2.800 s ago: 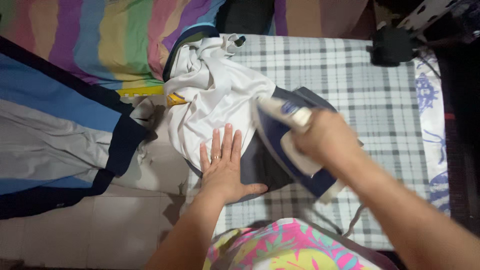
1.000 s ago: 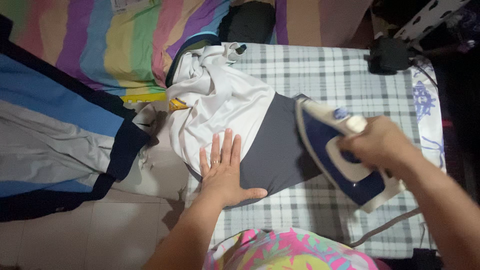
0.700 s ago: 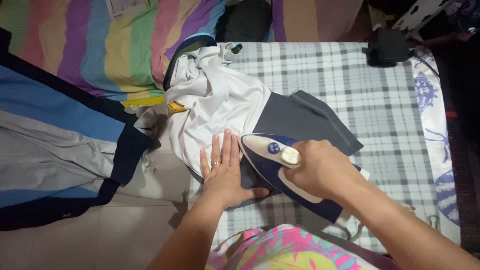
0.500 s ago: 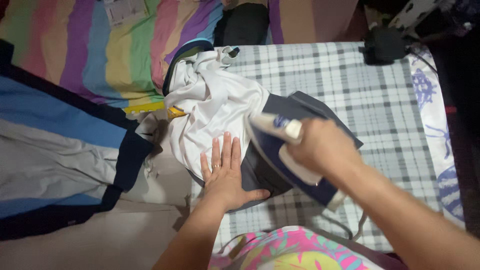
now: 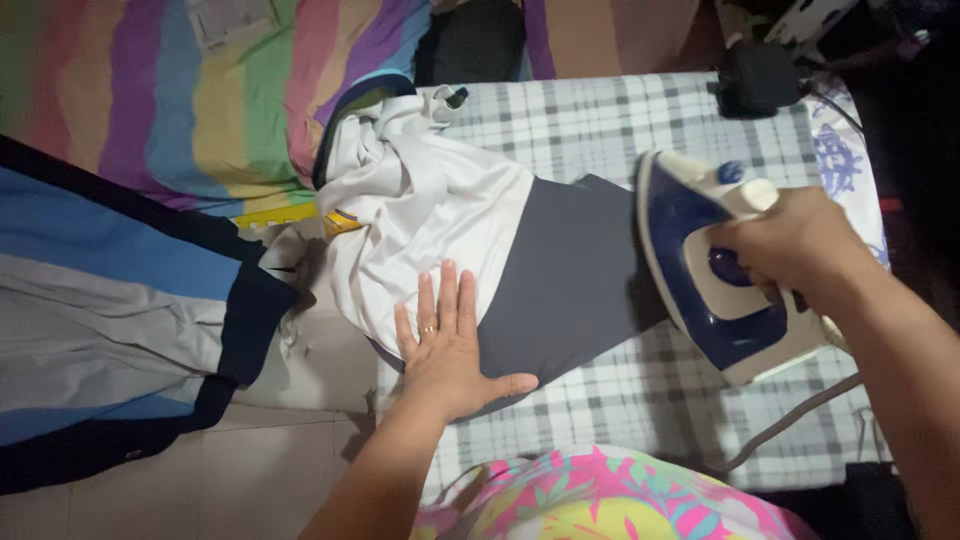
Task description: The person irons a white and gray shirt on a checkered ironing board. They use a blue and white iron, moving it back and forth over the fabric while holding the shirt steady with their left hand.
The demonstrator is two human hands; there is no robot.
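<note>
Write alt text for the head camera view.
A person's right hand holds a blue and white iron tilted beside a grey and white garment, which the left hand presses flat on a checked ironing surface. Striped bedding lies beyond.

Home bedroom: striped bedsheet [image 5: 200,90], checked ironing pad [image 5: 640,120], tiled floor [image 5: 200,490].

Light: dim, warm, indoor | Shadows: deep black at 1–3 o'clock | Blur: slight motion smear at 3 o'clock | Focus: centre sharp, edges soft

Pale tiled floor [image 5: 250,480]; rainbow-striped bedsheet [image 5: 200,90] behind; dim light.
</note>
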